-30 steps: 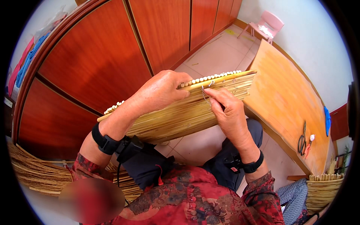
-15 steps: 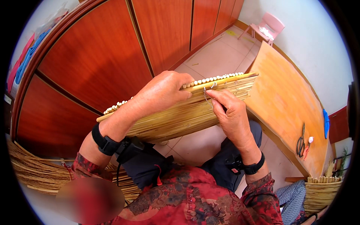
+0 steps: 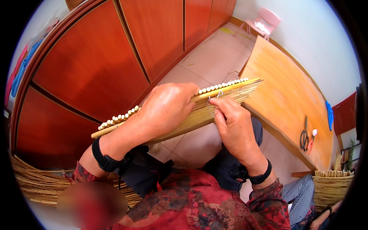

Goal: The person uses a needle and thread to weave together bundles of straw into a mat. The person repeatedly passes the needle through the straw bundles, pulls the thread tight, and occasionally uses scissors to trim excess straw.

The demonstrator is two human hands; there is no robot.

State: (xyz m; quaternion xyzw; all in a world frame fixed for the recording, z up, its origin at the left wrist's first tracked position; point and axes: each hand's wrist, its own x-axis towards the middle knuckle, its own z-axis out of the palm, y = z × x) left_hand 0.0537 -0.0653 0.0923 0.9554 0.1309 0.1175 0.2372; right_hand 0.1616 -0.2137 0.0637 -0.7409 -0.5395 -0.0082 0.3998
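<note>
My left hand (image 3: 172, 105) is closed over the top edge of a straw bundle (image 3: 245, 92), a flat sheaf of pale yellow stalks held across my lap, with a long stick (image 3: 249, 82) along that edge and a row of round cut ends (image 3: 211, 88) behind it. My right hand (image 3: 234, 128) pinches a thin pale wire or cord (image 3: 211, 111) looped just under the stick; whether it is metal I cannot tell. A second small loop (image 3: 219, 93) sits slightly right of it. My left fingertips are partly hidden by the bundle.
Red-brown cabinets (image 3: 149, 34) line the left. A wooden board table (image 3: 280, 80) at right holds scissors (image 3: 304, 138), a red-handled tool (image 3: 311, 143) and a blue cloth (image 3: 329, 115). Also visible: pink chair (image 3: 268, 17), straw piles (image 3: 34, 180), bundled stalks (image 3: 331, 188), another person's arm (image 3: 322, 218).
My left hand and the bundle have shifted down in the picture, and my right hand slightly down with them, still pinching. The background has shifted a little up and left.
</note>
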